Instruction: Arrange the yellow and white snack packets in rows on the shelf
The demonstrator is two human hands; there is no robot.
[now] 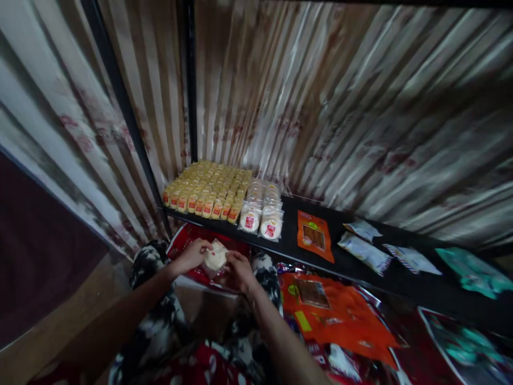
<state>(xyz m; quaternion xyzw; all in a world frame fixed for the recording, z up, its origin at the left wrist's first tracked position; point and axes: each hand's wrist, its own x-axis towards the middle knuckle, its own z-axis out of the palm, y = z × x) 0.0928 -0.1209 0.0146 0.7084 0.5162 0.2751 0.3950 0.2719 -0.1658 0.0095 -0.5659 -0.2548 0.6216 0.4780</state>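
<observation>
Between my two hands is a round pale packaged cake (pixel 216 255) in a clear wrapper, held above a red basket (pixel 188 233). The fingers of my left hand (pixel 195 254) pinch its left edge. On its right edge, my right hand (pixel 241 269) has the wrapper between thumb and fingers. Just beyond, two rows of similar white packaged cakes (pixel 271 224) stand on a black shelf (pixel 286 235). Left of them are several rows of small yellow packaged cakes (pixel 208 195) with orange labels. What lies deeper in the basket is mostly hidden by my hands.
An orange packet (pixel 315 235) lies on the shelf, with white packets (pixel 364 252) and a green packet (pixel 475 270) farther right. Below the shelf, a large orange bag (pixel 340 315) rests among other packages. A pleated curtain (pixel 256 96) hangs behind a black post (pixel 191 80).
</observation>
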